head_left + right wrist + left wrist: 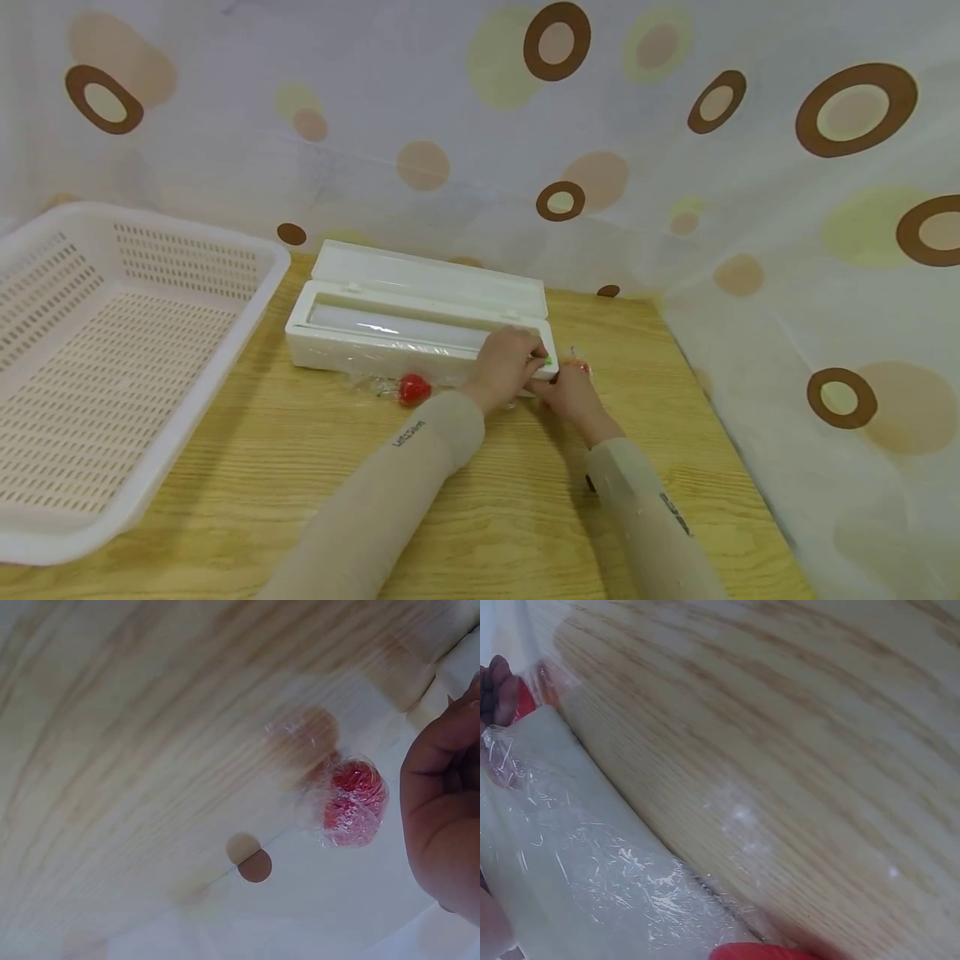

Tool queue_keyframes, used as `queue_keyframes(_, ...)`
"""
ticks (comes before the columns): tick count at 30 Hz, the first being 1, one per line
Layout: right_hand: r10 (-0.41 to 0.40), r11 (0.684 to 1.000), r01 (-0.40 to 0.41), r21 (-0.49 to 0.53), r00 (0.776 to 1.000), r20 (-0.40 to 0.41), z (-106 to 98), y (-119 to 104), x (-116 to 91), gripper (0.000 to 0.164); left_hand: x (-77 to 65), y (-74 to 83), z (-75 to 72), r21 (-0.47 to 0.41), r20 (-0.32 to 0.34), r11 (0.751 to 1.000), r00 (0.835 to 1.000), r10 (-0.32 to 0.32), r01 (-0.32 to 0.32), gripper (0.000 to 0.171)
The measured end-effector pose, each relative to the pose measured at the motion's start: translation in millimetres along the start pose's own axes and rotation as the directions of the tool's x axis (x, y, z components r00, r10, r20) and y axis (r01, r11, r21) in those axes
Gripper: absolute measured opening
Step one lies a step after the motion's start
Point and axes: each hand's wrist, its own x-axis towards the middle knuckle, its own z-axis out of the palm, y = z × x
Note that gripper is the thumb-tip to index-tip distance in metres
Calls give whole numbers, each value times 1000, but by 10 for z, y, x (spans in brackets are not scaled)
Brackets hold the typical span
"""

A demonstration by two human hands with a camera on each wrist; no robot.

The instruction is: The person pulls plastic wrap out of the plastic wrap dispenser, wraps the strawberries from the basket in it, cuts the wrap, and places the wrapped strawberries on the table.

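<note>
A white cling film dispenser box (375,350) lies with its lid (431,271) raised, a roll of film (397,323) inside. My left hand (508,362) bends over the box's right end, its fingertips pinching at a small green slider (548,361) on the front edge. At the same end my right hand (573,398) grips the lower corner, fingers partly hidden. Clear film (630,877) clings to the box's front in the left wrist view. A red fruit (414,389) with a dark stem lies before the box.
Just beyond my right hand lies a red item wrapped in clear film (356,801). A large white slotted basket (180,425) stands at the left of the wooden table (517,533). A sheet with printed circles (465,108) hangs behind and along the right side.
</note>
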Motion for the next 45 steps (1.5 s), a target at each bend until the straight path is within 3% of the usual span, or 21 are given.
queue_keyframes(8, 15, 1000, -16, 18, 1000, 21, -30, 33, 3, 29, -10, -33, 58, -1, -70, 996, 994, 87, -87, 10)
queue_keyframes(15, 30, 999, -30, 28, 999, 29, -11, 40, 11, 33, -43, -42, 73, 50, -111, 994, 988, 105, -100, 8)
queue_keyframes(23, 25, 999, -26, 25, 999, 32, -12, 22, 12, 39, -51, -45, 84, 35, -167, 993, 979, 118, -113, 6)
queue_keyframes(29, 13, 999, -15, 40, 999, 31, -12, 23, 6, 35, -47, -39, 61, -13, -136, 995, 986, 94, -97, 7)
queue_keyframes(38, 9, 1000, -11, 26, 999, 44, -6, 15, 17, 38, -51, -26, -13, -102, -38, 995, 999, 16, -20, 11)
queue_keyframes(45, 38, 999, -39, 28, 998, 48, 0, 14, 4, 41, -67, -37, -25, -57, -55, 995, 995, 80, -83, 17)
